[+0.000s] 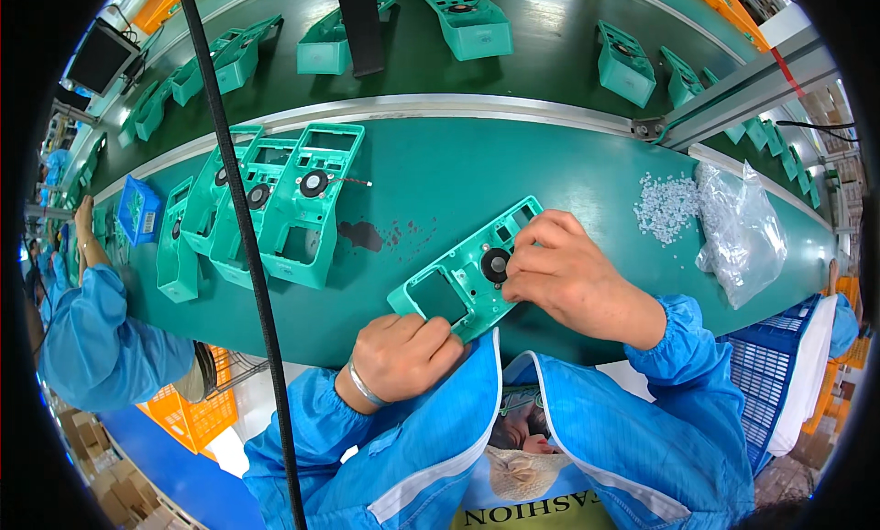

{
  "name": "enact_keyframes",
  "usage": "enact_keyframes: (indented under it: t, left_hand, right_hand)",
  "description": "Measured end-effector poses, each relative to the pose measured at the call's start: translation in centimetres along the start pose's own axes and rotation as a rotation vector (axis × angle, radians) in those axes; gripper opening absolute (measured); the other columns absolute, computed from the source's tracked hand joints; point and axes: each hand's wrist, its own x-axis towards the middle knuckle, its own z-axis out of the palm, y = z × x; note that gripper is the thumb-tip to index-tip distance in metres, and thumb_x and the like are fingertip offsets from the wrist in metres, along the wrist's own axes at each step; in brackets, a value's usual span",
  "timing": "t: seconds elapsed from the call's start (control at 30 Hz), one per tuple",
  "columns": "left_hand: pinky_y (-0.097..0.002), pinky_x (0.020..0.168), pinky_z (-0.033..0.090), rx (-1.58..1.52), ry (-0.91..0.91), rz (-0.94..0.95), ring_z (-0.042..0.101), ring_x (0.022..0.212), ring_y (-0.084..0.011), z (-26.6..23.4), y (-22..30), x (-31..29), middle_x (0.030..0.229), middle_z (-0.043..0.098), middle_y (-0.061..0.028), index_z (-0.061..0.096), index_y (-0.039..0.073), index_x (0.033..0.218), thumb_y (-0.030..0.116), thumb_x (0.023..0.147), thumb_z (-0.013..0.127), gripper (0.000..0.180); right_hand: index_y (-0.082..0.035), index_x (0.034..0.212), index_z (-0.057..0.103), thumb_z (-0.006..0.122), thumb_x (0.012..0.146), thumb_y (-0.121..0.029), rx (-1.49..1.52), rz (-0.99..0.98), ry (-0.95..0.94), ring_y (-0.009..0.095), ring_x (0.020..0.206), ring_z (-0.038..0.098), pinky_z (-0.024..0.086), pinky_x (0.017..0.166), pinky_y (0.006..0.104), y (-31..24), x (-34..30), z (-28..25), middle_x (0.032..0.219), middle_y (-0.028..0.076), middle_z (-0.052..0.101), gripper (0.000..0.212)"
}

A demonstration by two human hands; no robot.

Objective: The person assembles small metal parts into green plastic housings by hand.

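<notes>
Your left hand [403, 356] holds the teal, rectangular plastic housing [469, 261] over the flat green counter [550, 154]. Your right hand [573, 278], fingers bunched, is at the round black component [495, 265]; its grip is hidden.

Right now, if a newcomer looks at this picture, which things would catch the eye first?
Probably the green plastic housing in the middle, with a round black part set in it: the left hand is at its near edge and the right hand beside the black part. Next might come the overlapping similar housings at left, and the small whitish pieces by a clear plastic bag at right.
</notes>
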Motion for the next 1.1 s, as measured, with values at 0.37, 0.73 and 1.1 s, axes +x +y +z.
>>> enact_keyframes:
  t: [0.37,0.73,1.1]
  left_hand:
    - [-0.0316,0.046,0.039,0.014,0.017,-0.003,0.053,0.058,-0.0144,0.1,0.0,0.1,0.073,0.051,0.0014,0.065,0.015,0.077,0.022,0.067,0.073,0.015]
    - [-0.0315,0.047,0.039,0.021,0.011,-0.006,0.053,0.059,-0.0143,0.0,0.1,0.0,0.073,0.051,0.0014,0.065,0.016,0.077,0.022,0.067,0.072,0.014]
    - [-0.0315,0.047,0.039,0.013,0.009,-0.001,0.052,0.059,-0.0144,-0.1,-0.1,0.2,0.074,0.052,0.0019,0.066,0.016,0.078,0.021,0.067,0.072,0.013]
  right_hand:
    - [-0.006,0.081,0.067,0.066,0.073,-0.012,-0.248,-0.107,-0.077,0.025,0.098,0.058,0.044,0.104,0.0466,-1.3,1.2,-0.9,0.087,0.005,0.059,0.010]
    - [-0.004,0.086,0.069,0.068,0.073,-0.012,-0.293,-0.106,-0.140,0.025,0.100,0.060,0.044,0.107,0.0508,-1.8,1.2,-1.2,0.088,0.006,0.058,0.016]
    - [-0.006,0.085,0.071,0.069,0.074,-0.012,-0.258,-0.139,-0.233,0.025,0.101,0.061,0.042,0.108,0.0493,-1.2,2.3,-1.9,0.088,0.005,0.061,0.014]
